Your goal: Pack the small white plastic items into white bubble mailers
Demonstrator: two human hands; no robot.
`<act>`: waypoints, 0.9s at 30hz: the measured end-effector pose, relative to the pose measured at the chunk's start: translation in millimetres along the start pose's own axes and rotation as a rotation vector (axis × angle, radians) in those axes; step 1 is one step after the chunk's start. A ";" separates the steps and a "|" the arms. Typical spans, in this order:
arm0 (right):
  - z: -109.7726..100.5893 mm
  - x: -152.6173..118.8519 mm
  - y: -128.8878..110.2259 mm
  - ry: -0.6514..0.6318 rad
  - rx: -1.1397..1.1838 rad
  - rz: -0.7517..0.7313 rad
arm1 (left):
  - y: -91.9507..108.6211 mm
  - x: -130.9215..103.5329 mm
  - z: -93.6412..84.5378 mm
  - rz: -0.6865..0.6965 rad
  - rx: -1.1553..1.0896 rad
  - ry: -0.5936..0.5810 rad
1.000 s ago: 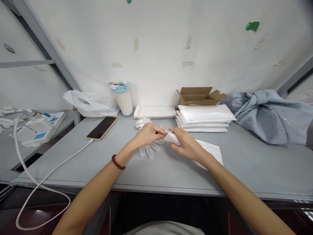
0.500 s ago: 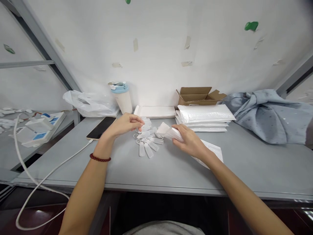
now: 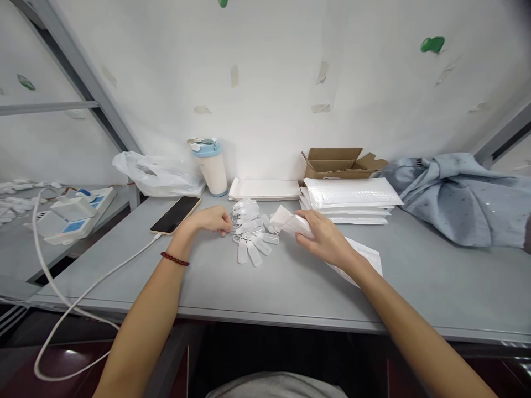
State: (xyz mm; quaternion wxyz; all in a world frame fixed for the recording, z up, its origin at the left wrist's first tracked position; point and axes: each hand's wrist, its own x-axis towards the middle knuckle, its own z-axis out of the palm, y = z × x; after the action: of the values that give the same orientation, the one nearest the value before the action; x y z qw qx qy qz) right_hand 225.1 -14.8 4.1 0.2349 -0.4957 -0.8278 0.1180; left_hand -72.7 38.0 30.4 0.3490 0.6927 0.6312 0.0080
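— Tagging gray table (image 3: 232,287) first, then gray-blue cloth (image 3: 456,204), bunched far right.
— Then?
— White envelope stack (image 3: 350,193), far side, right of center. Slick-looking and uneven, so maybe prone to sliding if bumped.
— Next size down?
— Loose envelope (image 3: 367,255), flat on the right, partly under right forearm (image 3: 385,298). Could get creased or dragged by a low sweep.
— And mid-table?
— Tag pile (image 3: 251,226): clear tags, overlapping, between the hands.
— Hands together?
— Apart. Right hand (image 3: 321,235) wrapped around semi-clear pouch (image 3: 302,225), free end pointing left, just beside the tags. Left hand (image 3: 215,219) curled at the pile's left edge; can't tell about contact or anything pinched.
— Left-side hazard?
— Phone (image 3: 176,214), just beyond left wrist, plugged into white cable (image 3: 156,238). Could be yanked by left forearm (image 3: 155,309) snagging the cable.
— Pouch trouble?
— Possibly crushing or mouth closing, from squeezing too hard. Can't tell about contents.
— Smallest?
— Rings (image 3: 235,239), mostly left side of pile. Likeliest snag: hooking together, hauling up extra tags. Cause: crowding.
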 end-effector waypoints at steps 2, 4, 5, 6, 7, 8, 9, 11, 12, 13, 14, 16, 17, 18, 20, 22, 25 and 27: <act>-0.4 0.1 0.0 0.004 0.002 -0.005 | -1.7 -0.5 -1.1 0.033 -0.014 -0.005; -0.6 0.0 0.3 0.011 0.005 -0.007 | -2.1 -5.0 -3.7 0.078 -0.050 0.008; -0.7 0.0 0.4 0.013 0.005 -0.009 | -2.0 -8.1 -5.3 0.100 -0.081 0.018; -0.7 -0.1 0.7 0.015 0.005 -0.012 | -1.6 -11.6 -6.9 0.119 -0.122 0.027; -0.7 -0.2 1.0 0.015 0.004 -0.016 | -1.2 -14.9 -8.5 0.136 -0.172 0.033; -0.6 -0.2 1.4 0.016 0.004 -0.020 | -0.8 -18.1 -9.9 0.152 -0.226 0.034; -0.4 -0.3 1.8 0.017 0.004 -0.025 | -0.4 -20.7 -11.1 0.170 -0.277 0.038; 0.2 -0.3 2.9 0.021 0.005 -0.030 | 0.6 -24.7 -12.9 0.204 -0.354 0.070; 0.5 -0.3 3.3 0.022 0.004 -0.031 | 1.2 -26.0 -13.4 0.223 -0.380 0.097; 0.9 -0.2 3.7 0.023 0.003 -0.031 | 2.0 -26.9 -13.6 0.242 -0.402 0.125; 1.2 -0.2 4.0 0.022 0.001 -0.032 | 3.0 -27.6 -13.6 0.261 -0.421 0.148; 1.7 -0.2 3.8 0.012 -0.002 -0.033 | 5.9 -28.5 -12.6 0.303 -0.455 0.169; 1.8 -0.2 3.4 0.002 -0.005 -0.034 | 7.8 -28.9 -11.6 0.325 -0.470 0.167; 1.9 -0.2 2.9 -0.012 -0.007 -0.033 | 10.0 -29.2 -10.3 0.347 -0.481 0.156; 1.9 -0.5 1.4 -0.042 -0.017 -0.029 | 15.0 -29.5 -6.7 0.389 -0.484 0.105; 1.7 -1.1 -0.3 -0.070 -0.020 -0.035 | 19.9 -28.7 -2.4 0.415 -0.460 0.041; 1.4 -2.3 -3.2 -0.113 0.008 -0.074 | 25.4 -25.0 4.4 0.436 -0.429 -0.043; 1.7 -3.0 -5.5 -0.139 0.036 -0.105 | 28.6 -22.2 9.1 0.454 -0.430 -0.078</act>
State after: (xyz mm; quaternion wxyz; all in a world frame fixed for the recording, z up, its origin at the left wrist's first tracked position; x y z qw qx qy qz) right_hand 221.2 -20.0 4.2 0.1916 -0.4380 -0.8646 0.1546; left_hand -48.2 15.3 47.2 0.5007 0.7260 0.4304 0.1921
